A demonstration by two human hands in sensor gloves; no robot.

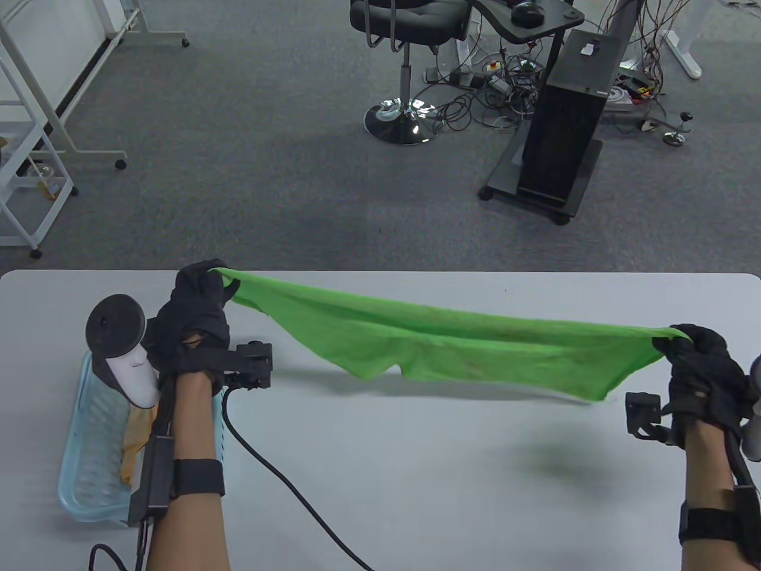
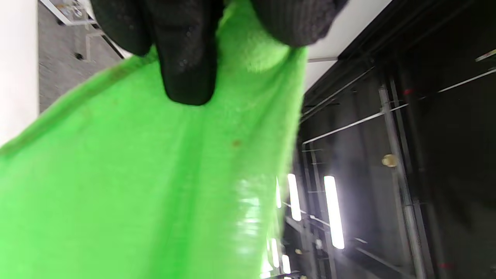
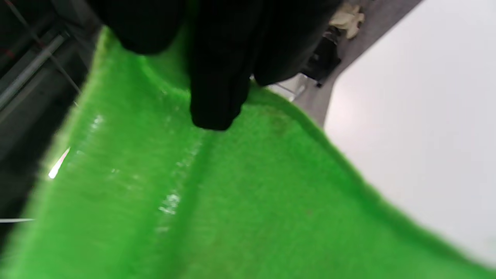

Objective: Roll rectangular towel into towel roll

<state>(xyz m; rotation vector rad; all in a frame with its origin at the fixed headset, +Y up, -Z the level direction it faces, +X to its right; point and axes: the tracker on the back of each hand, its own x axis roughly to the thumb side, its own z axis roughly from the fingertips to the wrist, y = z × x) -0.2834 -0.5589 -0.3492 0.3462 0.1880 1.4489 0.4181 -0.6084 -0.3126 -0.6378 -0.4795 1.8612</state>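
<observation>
While the left hand (image 1: 199, 309) and right hand (image 1: 701, 363) each pinch a towel (image 1: 452, 345) corner, stretched mid-frame above the tabletop (image 1: 416, 476), spreading is underway; next, lay it flat.

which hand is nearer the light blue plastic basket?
Left. The left hand holds the green towel just above the light blue plastic basket; the right hand grips the towel's other end, across the table.
</observation>
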